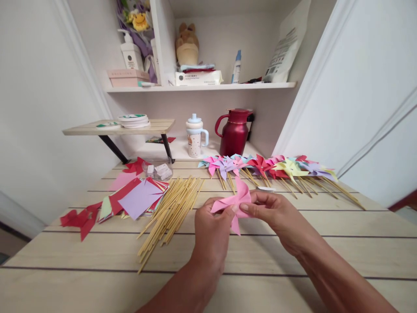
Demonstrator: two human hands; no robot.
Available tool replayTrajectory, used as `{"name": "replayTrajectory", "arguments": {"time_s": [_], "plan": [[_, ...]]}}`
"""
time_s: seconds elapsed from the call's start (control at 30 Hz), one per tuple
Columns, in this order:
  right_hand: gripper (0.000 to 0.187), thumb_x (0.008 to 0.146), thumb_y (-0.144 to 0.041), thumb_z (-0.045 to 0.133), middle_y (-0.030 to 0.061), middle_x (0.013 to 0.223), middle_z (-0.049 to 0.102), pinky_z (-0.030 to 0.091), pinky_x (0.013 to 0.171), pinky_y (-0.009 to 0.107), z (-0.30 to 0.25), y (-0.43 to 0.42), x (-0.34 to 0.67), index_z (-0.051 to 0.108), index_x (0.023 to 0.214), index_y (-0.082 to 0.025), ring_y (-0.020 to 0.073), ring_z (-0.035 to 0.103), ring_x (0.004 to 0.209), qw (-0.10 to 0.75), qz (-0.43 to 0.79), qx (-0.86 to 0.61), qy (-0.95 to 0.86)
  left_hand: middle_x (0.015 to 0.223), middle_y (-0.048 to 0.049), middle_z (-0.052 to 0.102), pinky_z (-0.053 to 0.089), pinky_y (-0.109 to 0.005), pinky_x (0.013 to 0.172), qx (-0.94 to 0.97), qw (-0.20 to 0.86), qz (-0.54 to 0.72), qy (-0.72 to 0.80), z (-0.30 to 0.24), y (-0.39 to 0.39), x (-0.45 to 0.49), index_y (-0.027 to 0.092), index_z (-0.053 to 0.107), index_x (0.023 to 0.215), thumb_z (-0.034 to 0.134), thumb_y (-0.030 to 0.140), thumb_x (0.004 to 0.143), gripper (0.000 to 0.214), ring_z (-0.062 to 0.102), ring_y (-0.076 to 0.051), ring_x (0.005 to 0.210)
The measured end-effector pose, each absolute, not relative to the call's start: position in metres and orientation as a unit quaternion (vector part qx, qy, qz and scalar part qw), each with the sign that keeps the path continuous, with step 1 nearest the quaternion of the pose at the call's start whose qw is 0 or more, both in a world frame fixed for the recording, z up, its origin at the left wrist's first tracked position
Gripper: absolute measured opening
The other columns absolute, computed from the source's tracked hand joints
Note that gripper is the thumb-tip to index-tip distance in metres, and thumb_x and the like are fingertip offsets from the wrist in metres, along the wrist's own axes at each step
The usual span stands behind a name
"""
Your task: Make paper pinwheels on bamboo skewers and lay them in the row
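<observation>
A pink paper pinwheel is held above the wooden table between both my hands. My left hand pinches its left blade, fingers closed on the paper. My right hand grips the centre and right side, thumb pressed on the middle. A pile of bamboo sticks lies just left of my left hand. A row of finished pinwheels on sticks lies behind my hands.
Stacked coloured paper squares and red cut pieces lie at the left. A small clear box, a lidded cup and a red jug stand at the back. Shelves with bottles and boxes hang above.
</observation>
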State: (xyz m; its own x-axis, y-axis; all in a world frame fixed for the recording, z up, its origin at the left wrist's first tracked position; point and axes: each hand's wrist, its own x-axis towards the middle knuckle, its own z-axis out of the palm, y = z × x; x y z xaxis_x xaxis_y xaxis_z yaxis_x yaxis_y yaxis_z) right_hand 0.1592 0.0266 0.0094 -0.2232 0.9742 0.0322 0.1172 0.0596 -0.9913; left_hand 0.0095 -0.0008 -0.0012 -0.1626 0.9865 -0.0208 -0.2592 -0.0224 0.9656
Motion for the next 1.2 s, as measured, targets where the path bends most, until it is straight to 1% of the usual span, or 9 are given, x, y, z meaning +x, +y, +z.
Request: {"name": "replayTrajectory", "arguments": {"time_s": [0.2,0.27,0.37,0.5,0.6,0.7,0.77,0.93,1.2], "plan": [[0.027,0.08,-0.046,0.071,0.0073,0.096,0.074,0.047,0.077,0.036,0.01,0.02,0.153,0.065,0.068,-0.023,0.0253,0.064,0.087,0.44,0.374,-0.486,-0.656,0.082,-0.0092,0.073,0.048,-0.028,0.068,0.377,0.496,0.602,0.499,-0.004,0.001,0.012,0.012,0.073,0.084,0.075,0.027,0.07,0.021,0.063,-0.019,0.074],[0.026,0.08,-0.047,0.07,0.0063,0.092,0.074,0.046,0.072,0.035,0.01,0.02,0.154,0.066,0.07,-0.023,0.0241,0.063,0.081,0.445,0.36,-0.494,-0.655,0.084,-0.0094,0.072,0.048,-0.028,0.07,0.378,0.495,0.603,0.498,-0.005,0.002,0.011,0.012,0.073,0.086,0.075,0.029,0.07,0.023,0.064,-0.019,0.076],[0.027,0.079,-0.048,0.072,0.0035,0.077,0.07,0.044,0.066,0.033,0.01,0.023,0.16,0.067,0.071,-0.023,0.0207,0.059,0.071,0.469,0.353,-0.505,-0.633,0.094,-0.0109,0.07,0.049,-0.029,0.072,0.379,0.486,0.602,0.508,-0.003,0.004,0.009,0.014,0.071,0.102,0.078,0.029,0.067,0.038,0.063,-0.02,0.083],[0.027,0.076,-0.045,0.076,0.0009,0.069,0.064,0.044,0.066,0.031,0.012,0.027,0.166,0.064,0.065,-0.023,0.0189,0.057,0.068,0.525,0.375,-0.487,-0.588,0.119,-0.0144,0.064,0.047,-0.03,0.087,0.381,0.463,0.604,0.525,0.004,0.002,0.006,0.019,0.065,0.123,0.084,0.024,0.061,0.065,0.06,-0.024,0.108],[0.027,0.074,-0.043,0.078,0.0003,0.067,0.063,0.045,0.068,0.031,0.013,0.026,0.164,0.063,0.064,-0.022,0.0182,0.056,0.067,0.536,0.405,-0.47,-0.573,0.123,-0.0142,0.065,0.046,-0.033,0.09,0.393,0.518,0.569,0.504,0.007,0.0,0.005,0.018,0.071,0.113,0.085,0.029,0.063,0.053,0.064,-0.026,0.106],[0.025,0.073,-0.042,0.078,0.0002,0.068,0.065,0.044,0.069,0.031,0.012,0.024,0.16,0.066,0.066,-0.021,0.0177,0.056,0.068,0.521,0.43,-0.457,-0.578,0.107,-0.0129,0.072,0.049,-0.034,0.085,0.4,0.564,0.545,0.473,0.004,0.0,0.005,0.016,0.073,0.105,0.082,0.035,0.067,0.043,0.067,-0.025,0.093],[0.024,0.074,-0.042,0.078,-0.0003,0.069,0.064,0.042,0.068,0.03,0.011,0.023,0.158,0.067,0.068,-0.021,0.0168,0.054,0.068,0.51,0.433,-0.457,-0.586,0.099,-0.0129,0.074,0.05,-0.035,0.084,0.396,0.565,0.556,0.464,0.0,0.002,0.005,0.013,0.073,0.105,0.081,0.035,0.069,0.042,0.068,-0.025,0.09],[0.025,0.075,-0.042,0.077,-0.0017,0.067,0.063,0.038,0.065,0.029,0.011,0.022,0.158,0.066,0.068,-0.02,0.0149,0.051,0.065,0.504,0.422,-0.466,-0.592,0.104,-0.0151,0.075,0.05,-0.034,0.087,0.394,0.575,0.572,0.433,-0.003,0.005,0.005,0.012,0.075,0.102,0.082,0.03,0.069,0.039,0.068,-0.025,0.096],[0.022,0.078,-0.04,0.074,-0.0002,0.073,0.067,0.041,0.069,0.029,0.01,0.023,0.157,0.066,0.069,-0.021,0.0171,0.056,0.07,0.49,0.399,-0.47,-0.616,0.094,-0.0114,0.077,0.051,-0.034,0.086,0.374,0.586,0.601,0.394,0.003,0.001,0.008,0.013,0.076,0.097,0.08,0.028,0.07,0.031,0.07,-0.023,0.09]]}}
